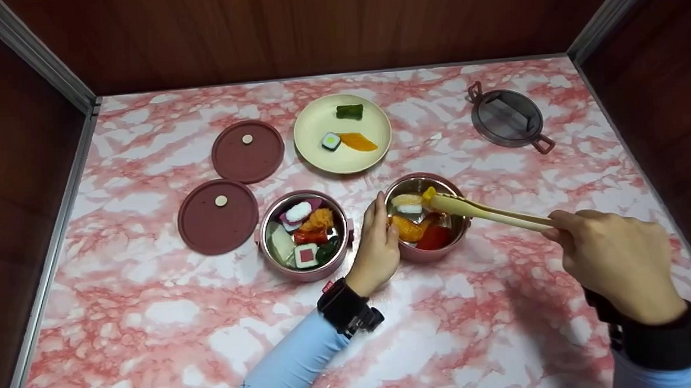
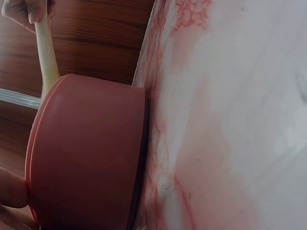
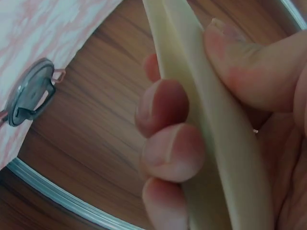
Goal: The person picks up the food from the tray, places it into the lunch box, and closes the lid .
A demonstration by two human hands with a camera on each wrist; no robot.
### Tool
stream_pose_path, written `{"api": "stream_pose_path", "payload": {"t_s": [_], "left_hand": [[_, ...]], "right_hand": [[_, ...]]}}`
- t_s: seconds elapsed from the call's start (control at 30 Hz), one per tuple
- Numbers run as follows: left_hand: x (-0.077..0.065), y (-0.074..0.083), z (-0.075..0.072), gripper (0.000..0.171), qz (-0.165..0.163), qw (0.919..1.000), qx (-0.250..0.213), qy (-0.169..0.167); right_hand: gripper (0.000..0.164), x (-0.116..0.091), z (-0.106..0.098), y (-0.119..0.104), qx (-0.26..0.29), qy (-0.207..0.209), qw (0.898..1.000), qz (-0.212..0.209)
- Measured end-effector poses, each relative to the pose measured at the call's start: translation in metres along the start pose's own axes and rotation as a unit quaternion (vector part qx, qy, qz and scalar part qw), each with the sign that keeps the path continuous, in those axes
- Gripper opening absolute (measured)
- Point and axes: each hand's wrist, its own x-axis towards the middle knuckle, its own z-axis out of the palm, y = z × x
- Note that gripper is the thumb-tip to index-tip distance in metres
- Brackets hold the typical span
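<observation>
My right hand (image 1: pixel 618 256) grips cream tongs (image 1: pixel 494 213), its fingers and thumb wrapped about both arms in the right wrist view. At the tongs' tips, inside the rim of the right-hand pot (image 1: pixel 428 254), is a small yellow piece (image 1: pixel 430 193). That pink steel-lined pot holds toy foods, among them a sushi piece (image 1: pixel 408 204), an orange piece (image 1: pixel 408 229) and a red piece (image 1: pixel 434 236). My left hand (image 1: pixel 378 251) rests against the pot's left side with its fingers extended. In the left wrist view, fingertips touch the pot's wall (image 2: pixel 91 153).
A second pot (image 1: pixel 308 274) filled with toy foods stands left of my left hand. Two dark red lids (image 1: pixel 249 163) (image 1: pixel 217 230) lie farther left. A cream plate (image 1: pixel 344 164) behind bears a few toy foods. A glass lid with handles (image 1: pixel 507 117) lies at back right.
</observation>
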Motion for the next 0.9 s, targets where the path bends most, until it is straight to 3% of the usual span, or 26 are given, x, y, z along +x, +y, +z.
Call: {"api": "stream_pose_path", "payload": {"t_s": [0.3,0.47,0.67,0.9], "left_hand": [[0.000,-0.001,0.001,0.064,0.006,1.0000,0.002,0.005],[0.000,0.000,0.001,0.065,0.002,1.0000,0.004,0.004],[0.000,-0.001,0.002,0.065,-0.008,1.0000,-0.003,0.000],[0.000,-0.001,0.001,0.065,-0.008,1.0000,-0.002,0.000]], "right_hand": [[0.027,-0.003,-0.008,0.010,0.009,0.008,0.998,-0.055],[0.060,-0.002,-0.006,0.010,0.019,0.026,0.996,-0.087],[0.013,0.003,-0.002,0.009,0.007,0.008,0.995,-0.099],[0.016,0.012,-0.009,0.008,-0.012,0.012,0.993,-0.119]]}}
